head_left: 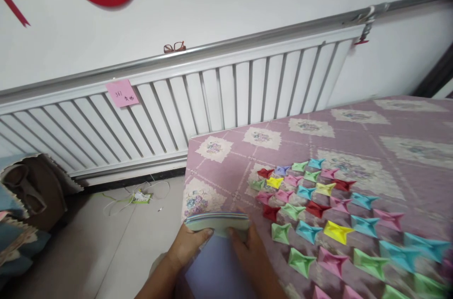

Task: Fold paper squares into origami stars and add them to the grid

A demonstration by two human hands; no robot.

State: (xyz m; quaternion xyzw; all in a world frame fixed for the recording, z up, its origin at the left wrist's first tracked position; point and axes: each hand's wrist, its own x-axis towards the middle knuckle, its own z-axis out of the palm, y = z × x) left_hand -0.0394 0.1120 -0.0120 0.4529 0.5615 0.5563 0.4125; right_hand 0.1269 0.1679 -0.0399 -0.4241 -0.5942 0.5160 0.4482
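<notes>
Between my two hands is a stack of coloured paper (221,223), its layered edge facing away from me and slightly bowed. The top sheet looks pale green. My left hand (189,247) grips the stack's left side, thumb on top. On the right side, my right hand (249,249) also closes on it, its thumb lying over the sheet; this hand is somewhat blurred. Below the stack shows a smooth bluish-purple surface (219,270) that I cannot identify. To the right, several small folded paper pieces (338,231) in yellow, green, blue, pink and red stand in rows.
A purple floral cloth (240,167) covers the table under the folded pieces. Behind it runs a white radiator (219,96) with a pink note (122,93) and glasses (174,47) on the pipe above. A power strip (141,196) with cables lies on the floor.
</notes>
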